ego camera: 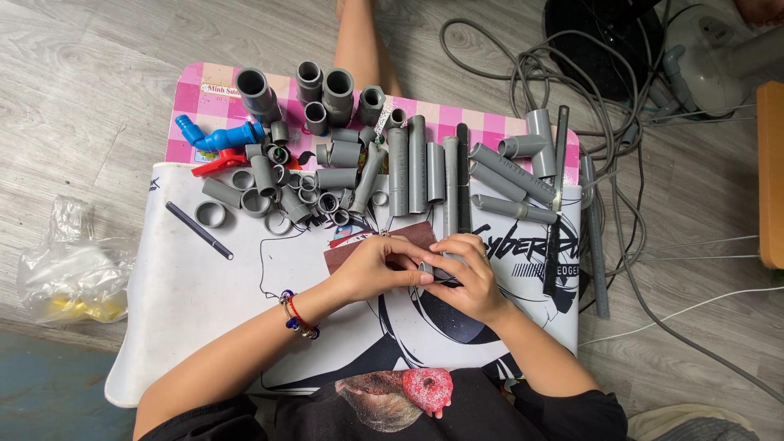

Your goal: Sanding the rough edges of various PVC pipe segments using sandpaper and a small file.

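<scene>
Floor (90,73): grey wood-grain planks, evenly lit; tangle of grey cables (621,147) at upper right; pale fan base (719,41) in the corner; crumpled clear plastic bag (73,269) at left; orange wooden furniture edge (772,171) at right.

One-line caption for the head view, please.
Both hands, left and right, hold a small grey pipe piece over a mat strewn with grey fittings.

A small grey plastic pipe piece (430,268) sits almost wholly hidden, only a sliver of its grey surface showing. It lies just above the white printed worktop (204,294), at 6 o'clock from the long grey pipes (425,167), with a brown sandpaper sheet (347,251) at its 9 o'clock.
</scene>
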